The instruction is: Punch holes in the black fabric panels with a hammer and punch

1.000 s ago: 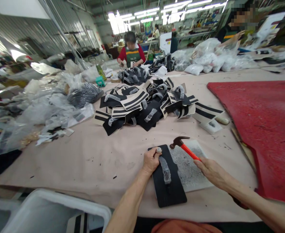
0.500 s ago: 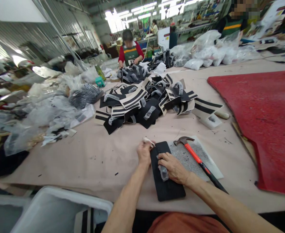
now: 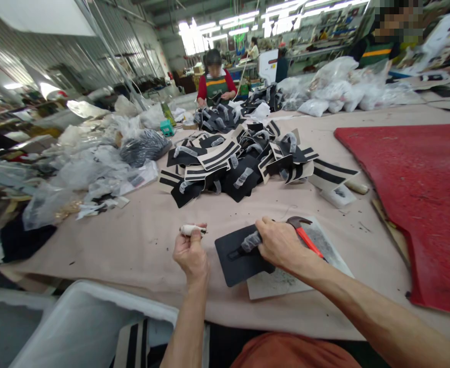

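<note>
My left hand (image 3: 192, 260) is closed on a small white, wrapped-looking piece with a dark thin end (image 3: 188, 230); its exact kind is unclear. To its right, my right hand (image 3: 280, 244) grips a black panel (image 3: 228, 260) near its plastic-wrapped handle (image 3: 251, 242). The panel is tilted, partly over a pale board (image 3: 270, 287), and my right hand hides its far part. Beyond that hand lies a claw hammer (image 3: 309, 240) with a red handle; my forearm covers its lower end.
A heap of black panels with beige, striped backs (image 3: 219, 156) lies ahead. Plastic bags (image 3: 79, 174) crowd the left side, and a red sheet (image 3: 412, 204) covers the right. A white bin (image 3: 75, 306) stands below the table's front edge. A co-worker (image 3: 215, 84) sits across the table.
My left hand has moved left with the white piece, away from the panel. The right hand has turned and tilted the black panel, whose near end has swung left.
</note>
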`<act>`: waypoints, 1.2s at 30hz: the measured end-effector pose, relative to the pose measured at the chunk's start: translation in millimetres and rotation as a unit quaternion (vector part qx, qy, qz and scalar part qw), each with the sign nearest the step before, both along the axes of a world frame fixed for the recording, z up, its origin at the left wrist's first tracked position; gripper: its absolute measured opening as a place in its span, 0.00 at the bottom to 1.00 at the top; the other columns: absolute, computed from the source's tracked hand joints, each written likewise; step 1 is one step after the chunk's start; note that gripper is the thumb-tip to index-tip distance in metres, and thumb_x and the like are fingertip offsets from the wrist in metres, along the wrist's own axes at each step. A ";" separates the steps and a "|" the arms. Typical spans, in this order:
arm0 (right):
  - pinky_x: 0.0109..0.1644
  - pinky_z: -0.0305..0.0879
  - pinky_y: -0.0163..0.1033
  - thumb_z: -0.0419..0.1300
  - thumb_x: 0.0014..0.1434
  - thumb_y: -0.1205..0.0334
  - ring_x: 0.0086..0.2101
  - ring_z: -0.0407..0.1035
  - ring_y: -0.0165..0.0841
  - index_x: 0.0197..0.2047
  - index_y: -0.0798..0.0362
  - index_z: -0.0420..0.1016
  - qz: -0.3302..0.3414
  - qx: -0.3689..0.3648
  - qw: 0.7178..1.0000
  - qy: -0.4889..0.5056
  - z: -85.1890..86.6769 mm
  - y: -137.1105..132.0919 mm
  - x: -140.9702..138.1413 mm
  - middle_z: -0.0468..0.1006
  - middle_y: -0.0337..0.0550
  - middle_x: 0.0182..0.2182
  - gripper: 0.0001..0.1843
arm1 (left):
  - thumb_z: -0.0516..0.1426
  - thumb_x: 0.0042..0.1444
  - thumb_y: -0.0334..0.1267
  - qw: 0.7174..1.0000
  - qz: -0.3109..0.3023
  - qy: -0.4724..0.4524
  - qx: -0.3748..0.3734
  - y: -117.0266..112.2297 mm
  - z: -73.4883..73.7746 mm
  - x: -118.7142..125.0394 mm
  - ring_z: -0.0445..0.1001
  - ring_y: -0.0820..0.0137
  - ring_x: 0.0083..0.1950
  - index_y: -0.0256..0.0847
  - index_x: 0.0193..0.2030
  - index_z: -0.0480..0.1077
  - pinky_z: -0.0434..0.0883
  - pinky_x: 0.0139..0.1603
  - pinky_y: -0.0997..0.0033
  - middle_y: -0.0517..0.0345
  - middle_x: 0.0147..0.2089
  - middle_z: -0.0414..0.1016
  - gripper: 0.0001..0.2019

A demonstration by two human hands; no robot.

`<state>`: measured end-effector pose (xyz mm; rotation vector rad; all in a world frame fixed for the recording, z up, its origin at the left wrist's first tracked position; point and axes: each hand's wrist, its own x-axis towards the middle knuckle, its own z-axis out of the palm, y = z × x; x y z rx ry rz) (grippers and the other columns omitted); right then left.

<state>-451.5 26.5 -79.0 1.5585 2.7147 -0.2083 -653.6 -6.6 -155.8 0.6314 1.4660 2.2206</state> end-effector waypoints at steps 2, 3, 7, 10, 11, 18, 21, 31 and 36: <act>0.32 0.55 0.40 0.58 0.56 0.64 0.34 0.75 0.43 0.42 0.54 0.74 -0.025 -0.040 0.999 -0.004 0.5 -7.7 4.1 0.80 0.52 0.35 0.10 | 0.64 0.54 0.40 0.998 -0.008 0.049 -0.036 -3.4 -1.8 5.3 0.81 0.67 0.38 0.36 0.39 0.73 0.76 0.43 0.69 0.53 0.35 0.82 0.10; 0.32 0.56 0.40 0.58 0.57 0.61 0.33 0.75 0.44 0.43 0.54 0.74 -0.040 -0.052 0.998 -0.002 -3.0 -11.7 6.6 0.80 0.52 0.33 0.10 | 0.64 0.55 0.41 0.996 -0.026 0.068 -0.060 -4.7 -4.4 9.5 0.81 0.67 0.39 0.36 0.39 0.74 0.76 0.43 0.70 0.52 0.36 0.83 0.10; 0.33 0.58 0.41 0.57 0.62 0.53 0.33 0.76 0.45 0.45 0.54 0.73 -0.134 -0.062 0.987 0.060 -25.6 -22.4 15.4 0.80 0.52 0.31 0.15 | 0.62 0.56 0.41 0.981 -0.072 0.122 -0.130 -9.1 -14.7 29.3 0.82 0.65 0.39 0.36 0.40 0.75 0.76 0.41 0.71 0.50 0.37 0.83 0.10; 0.36 0.61 0.41 0.60 0.62 0.49 0.35 0.76 0.44 0.51 0.53 0.71 -0.197 -0.059 0.970 0.128 -41.5 -27.1 17.5 0.81 0.50 0.33 0.20 | 0.62 0.57 0.42 0.978 -0.094 0.138 -0.125 -7.5 -15.4 39.0 0.82 0.65 0.40 0.37 0.41 0.76 0.76 0.43 0.69 0.51 0.39 0.83 0.11; 0.37 0.62 0.41 0.60 0.62 0.49 0.36 0.77 0.44 0.53 0.53 0.71 -0.207 -0.059 0.967 0.139 -47.2 -28.9 17.0 0.81 0.50 0.35 0.21 | 0.62 0.57 0.42 0.977 -0.113 0.135 -0.122 -5.2 -15.2 41.5 0.81 0.65 0.40 0.37 0.41 0.76 0.76 0.44 0.69 0.51 0.39 0.83 0.11; 0.42 0.66 0.44 0.57 0.66 0.47 0.39 0.78 0.47 0.68 0.52 0.61 -0.189 -0.100 0.964 0.155 -96.4 -39.9 4.3 0.82 0.52 0.37 0.32 | 0.61 0.55 0.39 0.949 -0.261 0.078 -0.157 22.6 -45.4 62.4 0.78 0.68 0.37 0.37 0.37 0.76 0.72 0.41 0.72 0.55 0.35 0.81 0.08; 0.42 0.66 0.43 0.58 0.65 0.45 0.39 0.78 0.47 0.63 0.49 0.67 -0.193 -0.112 0.957 0.184 -108.3 -39.6 0.4 0.82 0.51 0.37 0.28 | 0.61 0.55 0.38 0.942 -0.272 0.098 -0.171 30.4 -68.6 66.8 0.77 0.69 0.38 0.38 0.37 0.77 0.71 0.42 0.72 0.56 0.35 0.81 0.07; 0.40 0.64 0.41 0.63 0.60 0.43 0.39 0.78 0.48 0.55 0.54 0.71 -0.192 -0.144 0.937 0.254 -115.9 -40.4 0.7 0.82 0.52 0.35 0.29 | 0.61 0.57 0.39 0.926 -0.299 0.145 -0.179 32.5 -88.9 64.8 0.78 0.68 0.39 0.39 0.40 0.78 0.72 0.42 0.71 0.54 0.40 0.84 0.08; 0.39 0.64 0.42 0.58 0.63 0.43 0.38 0.78 0.49 0.57 0.56 0.69 -0.168 -0.142 0.935 0.277 -117.5 -44.1 5.0 0.82 0.53 0.35 0.28 | 0.60 0.58 0.39 0.920 -0.305 0.161 -0.186 31.6 -92.7 65.5 0.79 0.67 0.39 0.40 0.41 0.78 0.73 0.42 0.72 0.53 0.41 0.84 0.08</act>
